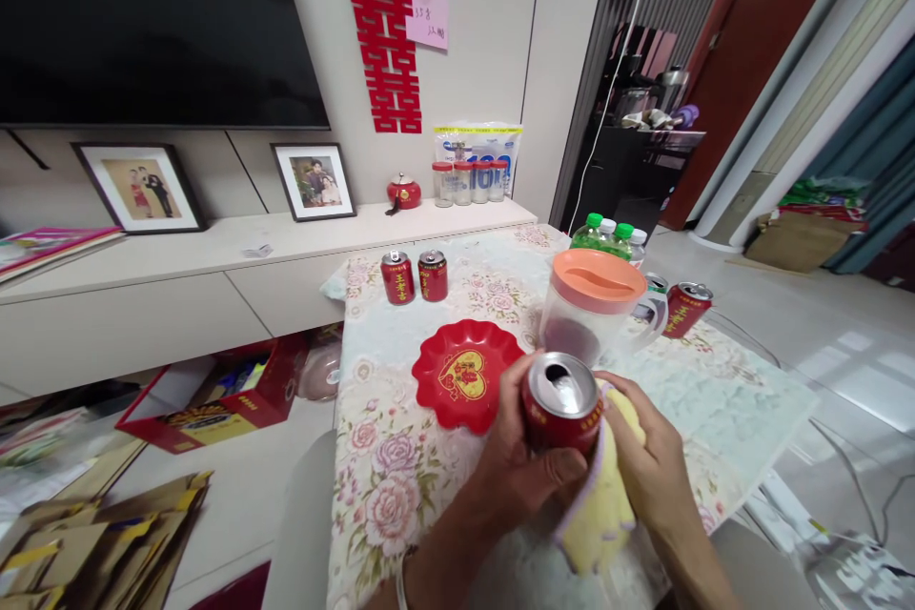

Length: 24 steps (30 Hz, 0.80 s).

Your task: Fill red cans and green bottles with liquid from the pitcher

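A red drink can [561, 405] with its top opened is held upright in my left hand [518, 472], fingers wrapped round its left side. My right hand [647, 453] grips a yellow cloth [600, 505] with a purple edge and presses it against the can's right side. The cloth's lower end hangs down. Just beyond the can stands a clear pitcher [590, 310] with an orange lid. A red scalloped plate [468, 376] lies to the left of the pitcher on the flowered tablecloth [400, 496].
Two red cans [398, 278] stand at the back left of the table. Another red can [688, 310] is right of the pitcher, near several green-capped bottles [607, 233]. A white cabinet [286, 257] runs behind, with framed photos [315, 181] and glass jars [463, 183].
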### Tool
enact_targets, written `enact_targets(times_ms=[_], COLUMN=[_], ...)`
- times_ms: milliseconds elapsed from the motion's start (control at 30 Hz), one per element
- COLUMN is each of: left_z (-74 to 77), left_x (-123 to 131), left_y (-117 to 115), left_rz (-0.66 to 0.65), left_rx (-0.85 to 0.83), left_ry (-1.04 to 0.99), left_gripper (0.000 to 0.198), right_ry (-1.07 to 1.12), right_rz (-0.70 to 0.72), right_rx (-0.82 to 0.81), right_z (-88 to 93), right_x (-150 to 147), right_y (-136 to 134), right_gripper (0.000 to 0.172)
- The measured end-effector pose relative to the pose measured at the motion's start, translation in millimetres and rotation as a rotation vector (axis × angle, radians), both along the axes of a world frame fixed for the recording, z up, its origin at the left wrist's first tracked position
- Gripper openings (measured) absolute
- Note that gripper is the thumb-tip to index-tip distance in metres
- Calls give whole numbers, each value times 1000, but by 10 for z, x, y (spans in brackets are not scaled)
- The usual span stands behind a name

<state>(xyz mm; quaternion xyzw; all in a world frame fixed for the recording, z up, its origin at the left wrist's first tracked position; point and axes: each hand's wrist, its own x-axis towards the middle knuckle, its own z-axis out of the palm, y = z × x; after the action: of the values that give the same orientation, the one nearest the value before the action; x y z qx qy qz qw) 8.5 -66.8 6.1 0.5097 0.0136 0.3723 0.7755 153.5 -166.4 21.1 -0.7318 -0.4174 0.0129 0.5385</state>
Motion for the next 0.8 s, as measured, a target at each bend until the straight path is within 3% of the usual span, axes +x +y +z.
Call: enact_targets(times_ms=[133,200,300,433,533,600,733,800], left_z=[42,84,120,105,83,77,85,81], left_x=[6,12,25,37,34,32,44,56], left_y=[46,81,116,75,13,-14,-30,-38], left_rz=[176,299,375,324,258,237,227,202], left_rx=[-178,-229,-249,-241,-251,-255,-212,-177], left_ry=[-10,-13,-32,-56,-18,13,42,57], left_gripper=[93,97,96,92,94,96,93,91], right_ry=[-261,-400,-588,-570,-355,-258,-157,-49], right_rz=[-93,-73,42,239,455,501,373,247], right_rx=[-113,-157,-265,-396,-268,-129,61,178], right_z=[-144,-247,-379,-331,-177,-129,-293,-416], right_x=[-128,-249,-466,-620,-543,-451,-318,-284], right_y=[-80,-122,-133,-119,-178,-245,-361,-392], right_gripper=[48,44,31,52,40,26,10,11])
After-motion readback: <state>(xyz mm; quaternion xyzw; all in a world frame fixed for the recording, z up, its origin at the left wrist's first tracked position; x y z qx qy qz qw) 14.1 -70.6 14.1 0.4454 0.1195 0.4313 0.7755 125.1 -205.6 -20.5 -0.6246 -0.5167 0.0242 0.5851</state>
